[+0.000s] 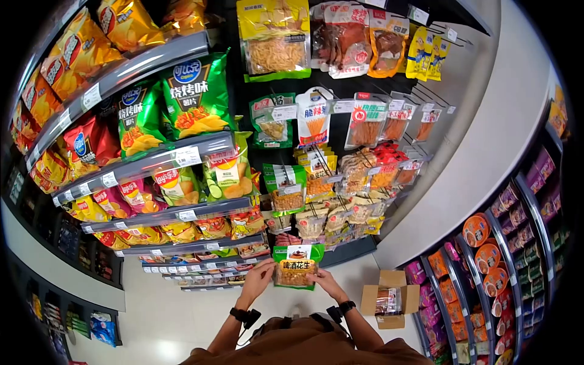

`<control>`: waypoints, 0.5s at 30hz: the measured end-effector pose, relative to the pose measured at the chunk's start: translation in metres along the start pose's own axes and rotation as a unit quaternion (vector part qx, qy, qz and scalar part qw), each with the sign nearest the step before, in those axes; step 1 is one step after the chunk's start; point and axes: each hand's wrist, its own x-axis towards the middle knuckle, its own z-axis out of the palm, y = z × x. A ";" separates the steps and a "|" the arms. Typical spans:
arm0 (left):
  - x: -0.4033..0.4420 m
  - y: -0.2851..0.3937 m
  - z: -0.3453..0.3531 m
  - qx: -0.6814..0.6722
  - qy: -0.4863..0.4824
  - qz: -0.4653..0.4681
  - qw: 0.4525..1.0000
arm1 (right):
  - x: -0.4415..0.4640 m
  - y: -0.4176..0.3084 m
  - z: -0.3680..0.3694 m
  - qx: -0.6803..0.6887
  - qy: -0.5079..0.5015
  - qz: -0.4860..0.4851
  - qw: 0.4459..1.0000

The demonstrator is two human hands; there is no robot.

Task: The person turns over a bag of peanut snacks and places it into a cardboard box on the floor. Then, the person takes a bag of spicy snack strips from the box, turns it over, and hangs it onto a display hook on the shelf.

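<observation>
A green and clear bag of peanuts (296,277) is held upright in front of me, its printed face toward the camera. My right hand (328,285) grips its lower right side, the thumb lying over the front. My left hand (258,281) is at the bag's left edge, fingers curled and fingertips pressed together on that edge; part of them is hidden. Just beyond the bag hang packs of snacks, including similar green peanut bags (286,190) and beige packs (311,224) on hooks.
Chip bags fill the curved shelves (155,155) at left. Hanging snack packs (368,118) and protruding hooks are ahead. An open cardboard box (409,299) with packs inside stands on the floor (164,322) at right, near shelves of instant noodles (486,258).
</observation>
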 end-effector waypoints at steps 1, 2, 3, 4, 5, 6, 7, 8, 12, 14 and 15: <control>-0.003 0.002 -0.004 -0.015 -0.008 -0.012 1.000 | 0.002 -0.003 0.002 0.023 0.019 -0.023 0.999; -0.003 0.003 -0.006 -0.012 -0.004 -0.008 1.000 | 0.003 -0.008 0.002 0.022 0.015 -0.029 0.999; -0.005 0.002 -0.007 -0.041 -0.017 -0.003 0.999 | 0.000 -0.016 0.002 0.058 0.041 -0.042 0.997; -0.007 0.001 -0.007 -0.070 -0.030 0.002 0.997 | -0.002 -0.022 0.002 0.094 0.067 -0.054 0.992; -0.006 0.002 -0.006 -0.076 -0.037 -0.002 0.996 | -0.002 -0.023 -0.001 0.089 0.066 -0.055 0.992; -0.006 0.011 -0.006 -0.057 -0.036 -0.010 0.998 | -0.002 -0.025 -0.002 0.090 0.063 -0.061 0.992; -0.004 0.017 -0.006 -0.062 -0.032 0.001 0.998 | -0.002 -0.025 -0.003 0.102 0.069 -0.057 0.991; -0.002 0.020 -0.005 -0.068 -0.029 0.014 0.997 | -0.001 -0.025 -0.004 0.115 0.076 -0.054 0.989; 0.008 0.003 0.006 -0.013 0.005 0.035 0.999 | -0.002 -0.032 0.001 0.169 0.090 -0.076 0.979; 0.014 -0.011 0.016 -0.038 0.016 0.026 0.999 | 0.007 -0.022 0.001 0.220 0.118 -0.045 0.967; 0.015 -0.011 0.018 -0.051 -0.009 -0.002 0.999 | 0.009 -0.019 0.000 0.226 0.119 -0.042 0.966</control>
